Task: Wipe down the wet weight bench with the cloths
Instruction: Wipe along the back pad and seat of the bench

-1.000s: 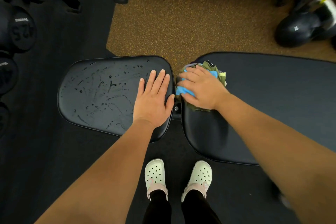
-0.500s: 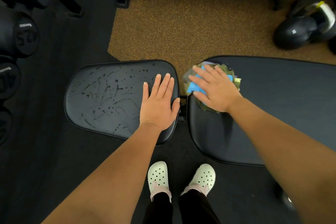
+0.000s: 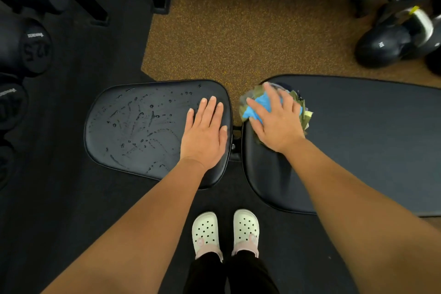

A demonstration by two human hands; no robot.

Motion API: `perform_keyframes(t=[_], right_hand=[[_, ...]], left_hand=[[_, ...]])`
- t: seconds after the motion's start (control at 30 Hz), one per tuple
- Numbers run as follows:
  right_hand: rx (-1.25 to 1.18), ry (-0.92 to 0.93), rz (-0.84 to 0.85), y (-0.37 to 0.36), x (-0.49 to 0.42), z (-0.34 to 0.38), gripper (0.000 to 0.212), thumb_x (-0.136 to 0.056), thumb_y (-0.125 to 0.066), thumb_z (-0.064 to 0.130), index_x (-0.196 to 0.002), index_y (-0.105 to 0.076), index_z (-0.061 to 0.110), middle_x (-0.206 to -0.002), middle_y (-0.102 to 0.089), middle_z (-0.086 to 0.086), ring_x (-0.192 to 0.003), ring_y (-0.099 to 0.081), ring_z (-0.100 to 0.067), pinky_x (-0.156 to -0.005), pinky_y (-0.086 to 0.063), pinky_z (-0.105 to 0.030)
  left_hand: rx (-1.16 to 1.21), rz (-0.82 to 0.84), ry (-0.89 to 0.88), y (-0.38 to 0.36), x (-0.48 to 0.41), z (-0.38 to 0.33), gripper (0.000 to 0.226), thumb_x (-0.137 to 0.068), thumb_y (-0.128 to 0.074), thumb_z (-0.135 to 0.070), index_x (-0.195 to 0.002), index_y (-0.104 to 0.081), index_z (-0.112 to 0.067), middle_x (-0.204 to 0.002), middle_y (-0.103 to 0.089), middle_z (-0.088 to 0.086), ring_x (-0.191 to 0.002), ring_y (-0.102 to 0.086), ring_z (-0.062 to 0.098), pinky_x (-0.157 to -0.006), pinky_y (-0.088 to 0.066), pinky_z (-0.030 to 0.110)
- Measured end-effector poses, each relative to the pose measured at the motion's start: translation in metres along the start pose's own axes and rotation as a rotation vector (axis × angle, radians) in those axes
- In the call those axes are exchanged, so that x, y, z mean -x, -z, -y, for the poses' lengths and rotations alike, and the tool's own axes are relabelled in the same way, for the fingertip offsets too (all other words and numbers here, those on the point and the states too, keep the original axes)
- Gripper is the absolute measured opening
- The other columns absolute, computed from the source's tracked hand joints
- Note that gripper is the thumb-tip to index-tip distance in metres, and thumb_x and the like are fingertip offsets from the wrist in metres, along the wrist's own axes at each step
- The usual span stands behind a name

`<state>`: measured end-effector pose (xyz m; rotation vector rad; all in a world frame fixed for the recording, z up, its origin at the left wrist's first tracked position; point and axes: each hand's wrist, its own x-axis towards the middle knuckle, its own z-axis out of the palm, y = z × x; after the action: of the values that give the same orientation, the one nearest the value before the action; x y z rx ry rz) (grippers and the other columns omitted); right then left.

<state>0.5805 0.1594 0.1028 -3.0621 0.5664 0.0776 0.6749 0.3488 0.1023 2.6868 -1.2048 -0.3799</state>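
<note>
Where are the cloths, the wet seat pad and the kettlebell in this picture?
cloths (image 3: 262, 104), head view, on the blue cloth in the bundle.
wet seat pad (image 3: 133, 126), head view, on its droplet-covered middle.
kettlebell (image 3: 381, 45), head view, on its round black body.

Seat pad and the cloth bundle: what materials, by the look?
Seat pad: likely black vinyl or faux leather, smooth semi-gloss; water beads on it. Cloth bundle: soft fabric pieces, matte, blue and olive, crumpled under the right hand.

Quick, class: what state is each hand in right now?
Left hand: open, flat on the wet seat pad.
Right hand: open, fingers spread, pressing the cloths onto the back pad.
</note>
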Motion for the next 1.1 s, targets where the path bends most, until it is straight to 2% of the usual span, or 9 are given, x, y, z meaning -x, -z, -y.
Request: perform_keyframes(t=[0.1, 0.27, 0.33, 0.5, 0.57, 0.73, 0.8, 0.97, 1.1], right_hand=[[0.012, -0.206, -0.04, -0.003, -0.004, 0.034, 0.045, -0.088, -0.051, 0.042, -0.13, -0.056, 0.028, -0.137, -0.042, -0.018, -0.11, -0.034, -0.034, -0.085, -0.036, -0.048], [0.008, 0.281, -0.088, -0.005, 0.01, 0.009, 0.046, -0.088, -0.041, 0.047, -0.124, -0.063, 0.027, -0.123, -0.052, -0.007, -0.106, -0.038, -0.029, -0.076, -0.035, -0.042], [0.044, 0.344, -0.088, -0.004, 0.007, -0.007, 0.047, -0.089, -0.041, 0.049, -0.126, -0.06, 0.029, -0.123, -0.052, -0.006, -0.105, -0.039, -0.028, -0.074, -0.034, -0.04], [0.033, -0.13, -0.034, -0.004, -0.017, 0.027, 0.047, -0.089, -0.05, 0.042, -0.131, -0.055, 0.023, -0.129, -0.047, -0.012, -0.108, -0.034, -0.032, -0.083, -0.034, -0.046], [0.069, -0.075, -0.017, -0.008, -0.013, 0.04, 0.044, -0.087, -0.053, 0.039, -0.127, -0.058, 0.02, -0.128, -0.048, -0.011, -0.108, -0.033, -0.033, -0.083, -0.033, -0.046], [0.014, 0.355, -0.125, -0.009, 0.009, 0.013, 0.042, -0.088, -0.042, 0.042, -0.116, -0.066, 0.021, -0.125, -0.057, -0.003, -0.105, -0.039, -0.03, -0.074, -0.033, -0.042], [0.035, 0.288, -0.149, -0.011, 0.005, 0.011, 0.043, -0.088, -0.041, 0.041, -0.116, -0.066, 0.02, -0.124, -0.057, -0.005, -0.103, -0.038, -0.03, -0.071, -0.036, -0.041], [-0.271, -0.277, -0.245, -0.009, -0.03, 0.06, 0.043, -0.089, -0.039, 0.036, -0.1, -0.068, 0.007, -0.11, -0.06, -0.016, -0.091, -0.047, -0.04, -0.068, -0.043, -0.046], [-0.375, 0.054, -0.162, -0.011, -0.014, 0.094, 0.049, -0.094, -0.038, 0.04, -0.125, -0.06, 0.01, -0.131, -0.052, -0.012, -0.105, -0.037, -0.031, -0.082, -0.042, -0.045]], left_hand=[[-0.008, -0.009, 0.01, 0.0, 0.0, 0.001, 0.062, -0.098, -0.011, -0.04, -0.154, -0.017, -0.014, -0.163, -0.009, 0.005, -0.15, -0.001, 0.023, -0.121, -0.005, 0.046], [0.034, -0.025, -0.014, 0.0, 0.0, 0.003, 0.062, -0.098, -0.014, -0.041, -0.152, -0.022, -0.012, -0.162, -0.014, 0.006, -0.149, -0.006, 0.023, -0.12, -0.005, 0.044], [0.029, -0.025, -0.034, 0.0, 0.001, 0.009, 0.062, -0.099, -0.016, -0.042, -0.152, -0.022, -0.011, -0.162, -0.014, 0.005, -0.15, -0.006, 0.022, -0.121, -0.004, 0.042], [-0.037, -0.018, -0.098, -0.002, 0.004, 0.02, 0.061, -0.101, -0.02, -0.042, -0.153, -0.022, -0.01, -0.161, -0.016, 0.006, -0.149, -0.009, 0.022, -0.121, -0.01, 0.043], [-0.06, -0.013, -0.08, -0.002, 0.005, 0.018, 0.06, -0.101, -0.019, -0.042, -0.153, -0.019, -0.012, -0.162, -0.013, 0.004, -0.15, -0.006, 0.021, -0.121, -0.008, 0.045], [-0.082, -0.021, -0.001, 0.0, 0.009, 0.017, 0.06, -0.1, -0.02, -0.045, -0.154, -0.021, -0.019, -0.162, -0.015, 0.0, -0.149, -0.005, 0.024, -0.119, -0.007, 0.053], [-0.075, -0.02, 0.016, 0.001, 0.009, 0.016, 0.06, -0.1, -0.019, -0.046, -0.154, -0.02, -0.02, -0.162, -0.014, 0.001, -0.149, -0.005, 0.025, -0.118, -0.007, 0.053], [-0.039, -0.034, 0.043, 0.001, 0.009, 0.017, 0.059, -0.1, -0.015, -0.041, -0.153, -0.021, -0.017, -0.162, -0.014, -0.001, -0.15, -0.004, 0.021, -0.12, -0.008, 0.051], [-0.027, -0.048, 0.035, -0.002, 0.01, 0.021, 0.06, -0.096, -0.017, -0.033, -0.147, -0.034, -0.007, -0.159, -0.024, 0.009, -0.149, -0.01, 0.023, -0.121, -0.009, 0.048]])
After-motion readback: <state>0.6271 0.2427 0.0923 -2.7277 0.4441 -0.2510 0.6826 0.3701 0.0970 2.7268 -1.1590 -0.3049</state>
